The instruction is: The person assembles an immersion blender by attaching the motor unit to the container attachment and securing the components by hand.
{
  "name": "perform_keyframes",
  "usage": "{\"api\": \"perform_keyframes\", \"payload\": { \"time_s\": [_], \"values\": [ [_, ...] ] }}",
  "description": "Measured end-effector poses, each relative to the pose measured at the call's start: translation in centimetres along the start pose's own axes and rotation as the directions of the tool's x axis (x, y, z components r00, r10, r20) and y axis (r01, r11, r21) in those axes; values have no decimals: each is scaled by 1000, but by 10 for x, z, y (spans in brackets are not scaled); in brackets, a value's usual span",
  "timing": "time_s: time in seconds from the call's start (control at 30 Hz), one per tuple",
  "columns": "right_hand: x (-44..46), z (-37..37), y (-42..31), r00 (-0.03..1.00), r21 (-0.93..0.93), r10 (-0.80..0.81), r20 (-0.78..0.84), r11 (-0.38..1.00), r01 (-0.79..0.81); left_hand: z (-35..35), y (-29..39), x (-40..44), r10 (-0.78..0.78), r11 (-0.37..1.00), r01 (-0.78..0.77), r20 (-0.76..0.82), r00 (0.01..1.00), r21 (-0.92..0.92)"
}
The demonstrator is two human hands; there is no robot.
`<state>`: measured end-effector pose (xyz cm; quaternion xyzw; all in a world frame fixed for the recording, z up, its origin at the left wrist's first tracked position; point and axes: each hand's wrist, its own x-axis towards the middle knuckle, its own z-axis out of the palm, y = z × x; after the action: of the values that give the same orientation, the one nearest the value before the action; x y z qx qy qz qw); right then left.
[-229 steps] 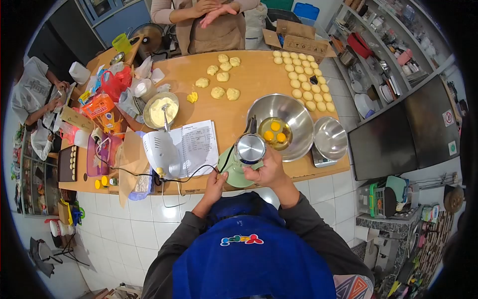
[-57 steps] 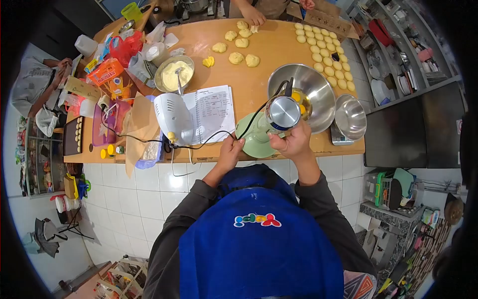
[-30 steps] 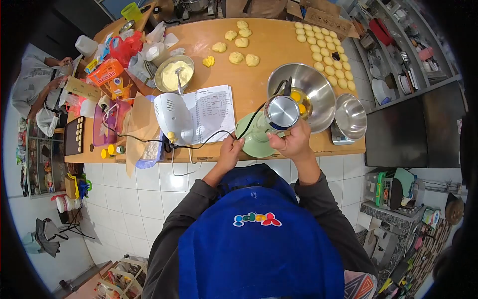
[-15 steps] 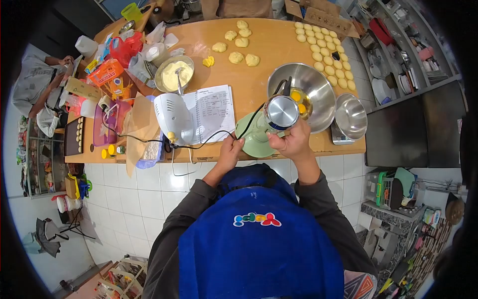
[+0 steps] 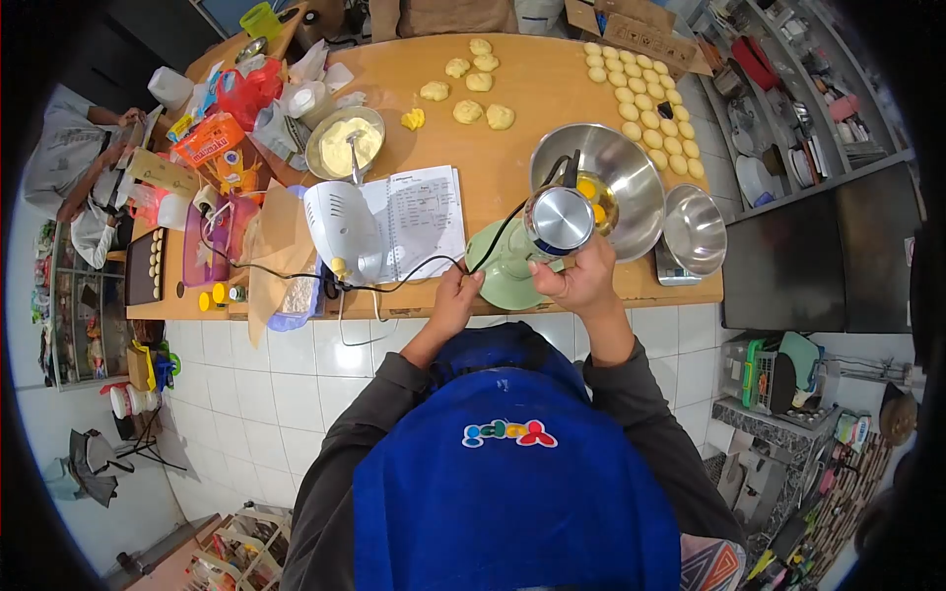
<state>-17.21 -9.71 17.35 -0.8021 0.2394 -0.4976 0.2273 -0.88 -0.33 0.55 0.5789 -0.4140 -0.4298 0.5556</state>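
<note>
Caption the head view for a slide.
Right hand holding a silver-topped appliance, left hand by the black cord, egg yolks in the large steel bowl alongside.

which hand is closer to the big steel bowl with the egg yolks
The right. The right hand, gripping the metal-topped appliance, is at the near side of the big steel bowl; the left hand is farther off, to the bowl's near left.

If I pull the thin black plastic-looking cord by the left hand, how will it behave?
The thin black plastic-looking cord bends in loose curves, so it's probably floppy and light. It passes close by the white plastic hand mixer, so a hard tug could snag there.
</note>
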Motion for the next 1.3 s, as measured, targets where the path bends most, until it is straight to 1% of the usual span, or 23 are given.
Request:
{"api": "perform_keyframes", "payload": {
  "time_s": [0.23,0.3,0.4,0.5,0.7,0.83,0.93,1.13,1.23,1.3],
  "values": [
    [0,2,-1,1000,48,6,-23,999,-5,2,19,-2,8,999,-6,24,1000,-46],
    [2,0,-3,1000,39,13,-7,999,-12,1,15,-1,11,1000,-11,11,1000,-12],
    [1,0,-2,1000,-27,-5,5,1000,5,0,7,0,30,999,-30,1,1000,24],
    [1,3,-2,998,-5,-28,-53,1000,28,0,1,1,49,998,-49,-10,999,45],
    [1,0,-2,999,34,30,13,999,-31,0,0,-1,25,1000,-24,-13,1000,16],
    [0,2,0,1000,45,9,-18,999,-8,-1,6,-1,9,999,-9,6,1000,35],
    [0,2,-1,1000,42,11,-19,999,-10,1,2,0,44,999,-44,-19,999,11],
    [0,1,-2,1000,23,20,-4,1000,-20,0,-6,0,39,996,-34,-53,998,88],
    [0,2,-1,1000,26,15,-11,1000,-15,1,3,0,-8,1000,8,-37,999,7],
    [-1,2,0,1000,29,14,-12,999,-14,1,1,0,3,1000,-2,-45,999,23]
  ]
}}
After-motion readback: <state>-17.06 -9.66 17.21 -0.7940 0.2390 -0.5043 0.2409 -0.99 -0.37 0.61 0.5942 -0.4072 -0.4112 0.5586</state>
